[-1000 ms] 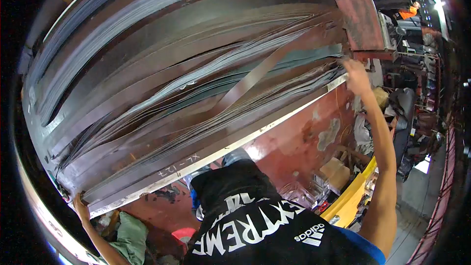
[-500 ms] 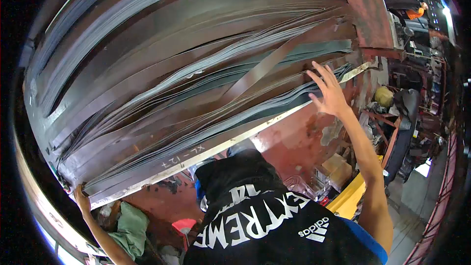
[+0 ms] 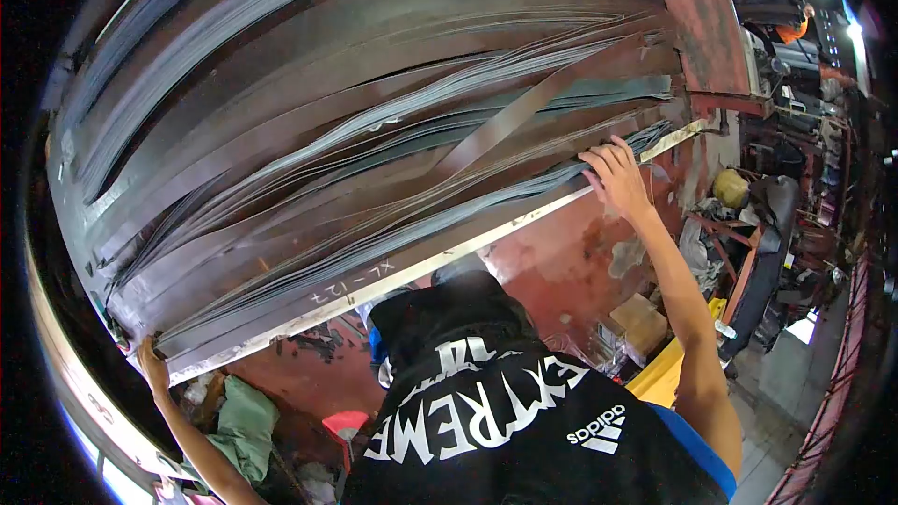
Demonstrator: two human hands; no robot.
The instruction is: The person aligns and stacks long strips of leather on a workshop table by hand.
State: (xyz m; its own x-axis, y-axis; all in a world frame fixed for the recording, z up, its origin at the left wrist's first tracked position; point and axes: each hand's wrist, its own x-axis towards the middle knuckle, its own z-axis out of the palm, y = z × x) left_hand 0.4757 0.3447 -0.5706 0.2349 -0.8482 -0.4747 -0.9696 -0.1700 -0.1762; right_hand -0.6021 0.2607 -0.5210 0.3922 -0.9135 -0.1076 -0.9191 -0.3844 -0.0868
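Long thin grey and brown metal strips (image 3: 374, 267) lie stacked in curved bundles on a broad surface. At the far left, my left hand (image 3: 152, 365) is closed round the end of the front strips. My right hand (image 3: 617, 180) is at the right part of the same front bundle, with its fingers bent over the strips; its grip is partly hidden. Between the hands, a brown strip with the chalk mark XL-127 (image 3: 354, 285) lies along the pale front edge (image 3: 440, 260). One loose brown strip (image 3: 496, 136) crosses the bundles diagonally.
A reddish metal block (image 3: 716, 37) stands at the back right. Below the edge are a green cloth (image 3: 245, 425), a red dustpan-like object (image 3: 346, 425), a cardboard box (image 3: 640, 323) and a yellow object (image 3: 659, 374). An orange-clad person (image 3: 795, 30) is far off right.
My right hand has come down and slightly left, from spread fingers above the front bundle to bent fingers on it. My left hand stays at the strip ends. The chalk-marked strip looks slightly turned.
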